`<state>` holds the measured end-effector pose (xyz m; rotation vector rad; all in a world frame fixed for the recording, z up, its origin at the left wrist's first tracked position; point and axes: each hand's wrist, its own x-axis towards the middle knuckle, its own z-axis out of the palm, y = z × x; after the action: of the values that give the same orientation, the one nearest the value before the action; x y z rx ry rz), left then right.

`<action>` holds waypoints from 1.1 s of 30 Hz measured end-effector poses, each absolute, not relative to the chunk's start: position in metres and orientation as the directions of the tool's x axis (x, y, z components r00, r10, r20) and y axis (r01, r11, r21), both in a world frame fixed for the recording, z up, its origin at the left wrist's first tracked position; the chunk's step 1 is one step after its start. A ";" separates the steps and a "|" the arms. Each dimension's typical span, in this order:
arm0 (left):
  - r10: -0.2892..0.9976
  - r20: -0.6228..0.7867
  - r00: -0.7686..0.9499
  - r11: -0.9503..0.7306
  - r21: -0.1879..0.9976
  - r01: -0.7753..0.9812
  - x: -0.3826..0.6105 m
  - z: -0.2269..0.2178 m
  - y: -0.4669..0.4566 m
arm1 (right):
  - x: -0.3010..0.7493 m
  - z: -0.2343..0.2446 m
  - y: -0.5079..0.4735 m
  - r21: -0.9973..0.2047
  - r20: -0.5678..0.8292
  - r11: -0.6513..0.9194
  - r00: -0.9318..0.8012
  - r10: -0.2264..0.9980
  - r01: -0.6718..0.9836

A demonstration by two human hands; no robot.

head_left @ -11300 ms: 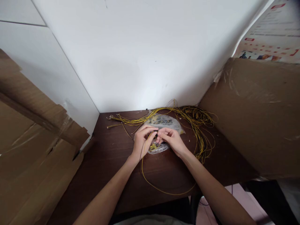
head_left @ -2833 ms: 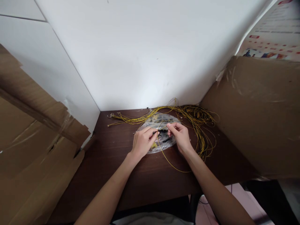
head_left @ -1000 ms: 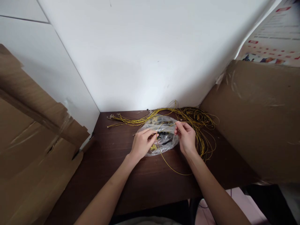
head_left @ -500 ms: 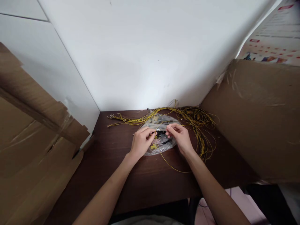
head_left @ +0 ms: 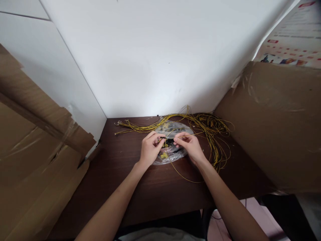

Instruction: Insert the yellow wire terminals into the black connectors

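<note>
Above a clear plastic bag (head_left: 175,156), both hands are pinched close together. My left hand (head_left: 149,147) is closed, with a small black piece (head_left: 163,137) showing at its fingertips; its exact kind is too small to tell. My right hand (head_left: 190,145) pinches a thin yellow wire (head_left: 198,133) between thumb and forefinger, a short gap from the left fingertips. A loop of yellow wire (head_left: 178,173) hangs from between the hands down over the table. Yellow and black small parts (head_left: 164,155) lie in the bag, partly hidden by the hands.
A bundle of yellow and black wires (head_left: 212,124) spreads behind and right of the bag, its ends (head_left: 119,123) at back left. Cardboard stands left (head_left: 37,167) and right (head_left: 276,134) of the dark brown table (head_left: 112,187). A white wall (head_left: 150,60) rises behind.
My right hand has moved slightly left, narrowing the gap to my left hand. The left fingertips have risen a little, with the black piece now showing at them.
</note>
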<state>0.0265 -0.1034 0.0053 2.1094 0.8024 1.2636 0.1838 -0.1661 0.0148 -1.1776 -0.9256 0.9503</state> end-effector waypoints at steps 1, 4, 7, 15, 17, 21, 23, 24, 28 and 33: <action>0.727 0.573 0.377 -0.670 0.713 0.209 0.027 0.005 -0.103 | 0.183 0.015 -0.166 -0.984 0.076 0.124 0.324 0.943 -0.131; 0.731 0.567 0.380 -0.667 0.712 0.220 0.027 0.003 -0.103 | 0.183 0.016 -0.167 -0.970 0.046 0.116 0.309 0.950 -0.212; 0.738 0.551 0.390 -0.658 0.717 0.232 0.027 0.000 -0.103 | 0.183 0.016 -0.167 -0.956 0.055 0.144 0.326 0.944 -0.256; 0.728 0.577 0.369 -0.676 0.693 0.251 0.027 -0.001 -0.102 | 0.182 0.019 -0.167 -0.942 0.063 0.169 0.344 0.937 -0.290; 0.727 0.585 0.360 -0.679 0.691 0.249 0.026 0.000 -0.102 | 0.182 0.019 -0.167 -0.942 0.046 0.153 0.338 0.940 -0.298; 0.717 0.607 0.343 -0.692 0.679 0.244 0.027 0.000 -0.103 | 0.183 0.014 -0.166 -0.947 0.014 0.127 0.360 0.933 -0.294; 0.717 0.614 0.330 -0.694 0.675 0.250 0.027 0.000 -0.104 | 0.183 0.011 -0.165 -0.952 0.004 0.122 0.386 0.923 -0.282; 0.719 0.616 0.323 -0.693 0.675 0.255 0.027 -0.001 -0.104 | 0.183 0.009 -0.165 -0.953 -0.001 0.118 0.395 0.919 -0.278; 0.724 0.616 0.310 -0.689 0.671 0.273 0.028 -0.001 -0.105 | 0.180 0.008 -0.164 -0.953 -0.019 0.105 0.401 0.916 -0.285; 0.712 0.611 0.345 -0.700 0.656 0.282 0.028 0.000 -0.107 | 0.180 0.012 -0.164 -0.884 -0.124 0.072 0.380 0.917 -0.462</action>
<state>0.0281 -0.1067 -0.0001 2.1750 0.8696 1.3170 0.1800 -0.1644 0.0123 -1.0351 -0.5493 1.1177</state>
